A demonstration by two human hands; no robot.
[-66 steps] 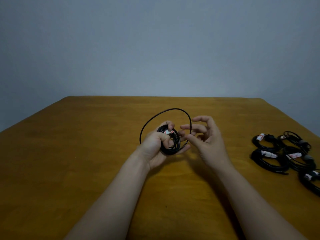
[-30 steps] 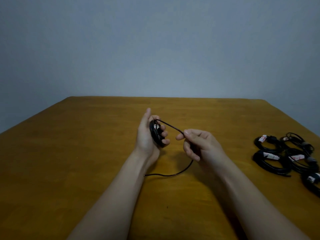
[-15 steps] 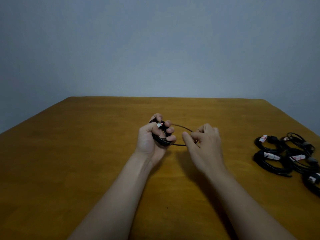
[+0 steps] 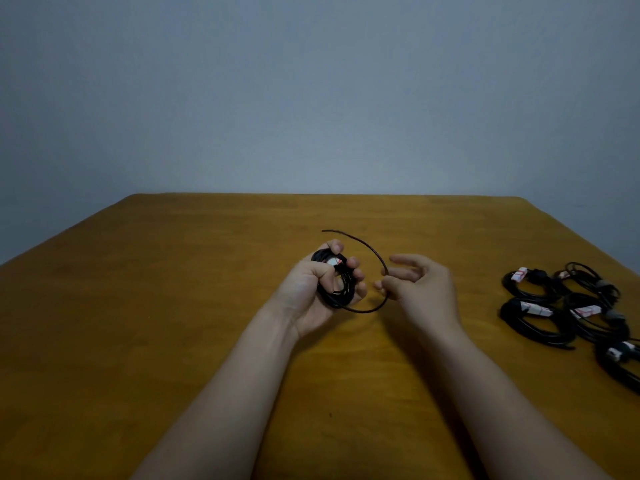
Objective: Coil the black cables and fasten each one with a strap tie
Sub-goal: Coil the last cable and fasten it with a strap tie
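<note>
Over the brown wooden table (image 4: pixel 166 306), centre of the frame, the left hand (image 4: pixel 313 292) is closed round a tight coil of thin black cable (image 4: pixel 337 289), thumb across the front and fingertips hooked over the far side, with a small white label (image 4: pixel 334 261) showing between them. From the coil's lower edge a loose tail (image 4: pixel 363 310) swings right, then arcs up and back to a free end just above the left hand. Just right of centre, the right hand (image 4: pixel 420 289) looks to be pinching that tail lightly between thumb and fingertips (image 4: pixel 381 284), its other fingers relaxed and spread.

The danger is in that tail. It looks springy, and with so light a pinch it could flick free and spoil the last wrap. The left hand has to keep the turns stacked, and if it eases off to take a strap tie the coil could spring open. No loose strap tie is visible near the hands.

At the right edge, finished black cable bundles (image 4: pixel 530 292) lie together on the table, well apart from the hands
</note>
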